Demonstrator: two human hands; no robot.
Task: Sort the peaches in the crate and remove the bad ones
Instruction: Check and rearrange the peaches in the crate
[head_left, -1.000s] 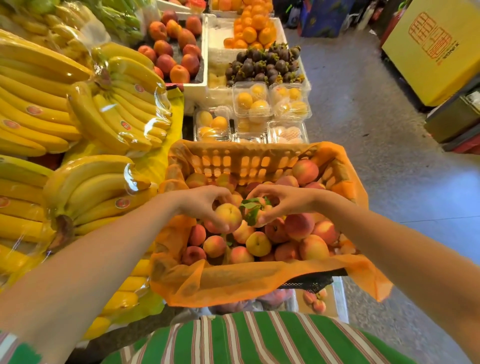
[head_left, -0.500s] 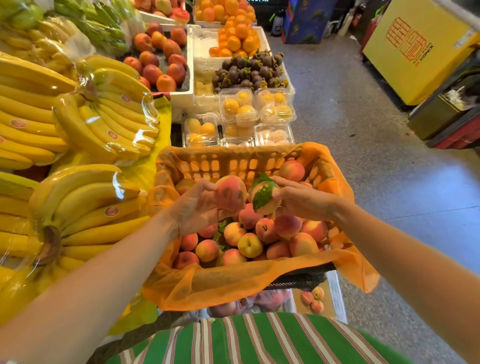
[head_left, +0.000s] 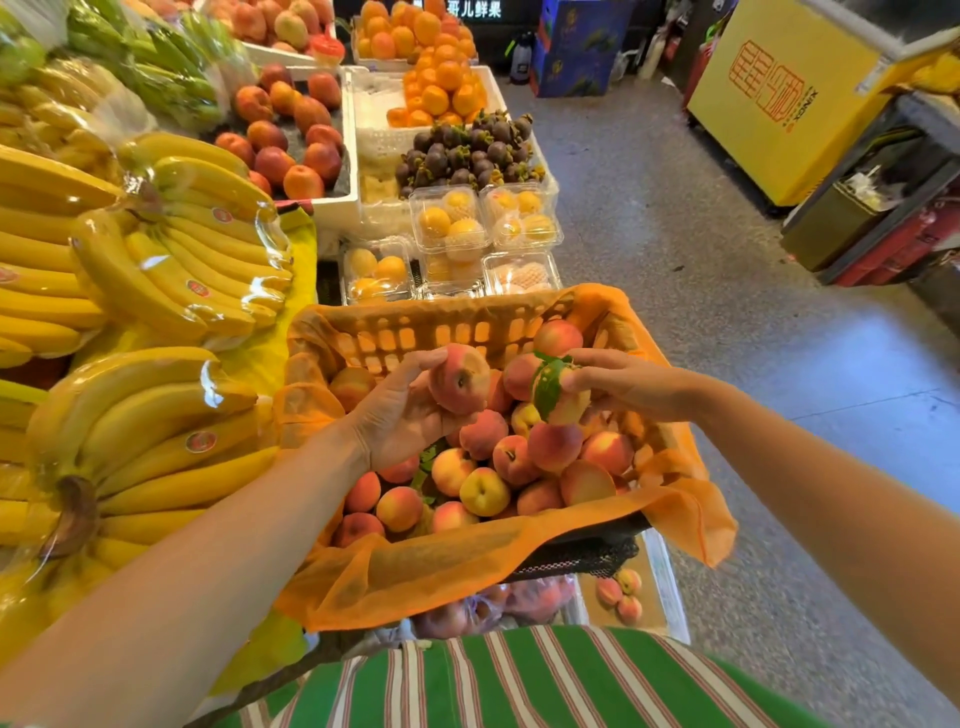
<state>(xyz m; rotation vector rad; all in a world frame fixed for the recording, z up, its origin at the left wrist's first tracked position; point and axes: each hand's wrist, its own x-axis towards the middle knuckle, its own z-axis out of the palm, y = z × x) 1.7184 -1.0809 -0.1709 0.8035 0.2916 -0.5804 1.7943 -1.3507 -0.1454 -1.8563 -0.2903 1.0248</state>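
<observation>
Head view: The left hand (head_left: 400, 421) is palm-up, with its fingers curled round a peach (head_left: 460, 379). It holds the peach above the middle of the crate (head_left: 441, 332). The right hand (head_left: 623, 384) pinches a leafy peach (head_left: 570, 405) at its top, just above the pile near the crate's right side. The two held fruits are near each other but not touching. Loose peaches (head_left: 519, 467) fill the crate. Orange mesh (head_left: 467, 566) lines the crate and drapes over its near edge. Bananas (head_left: 182, 270) lie on the worktop to the crate's left.
</observation>
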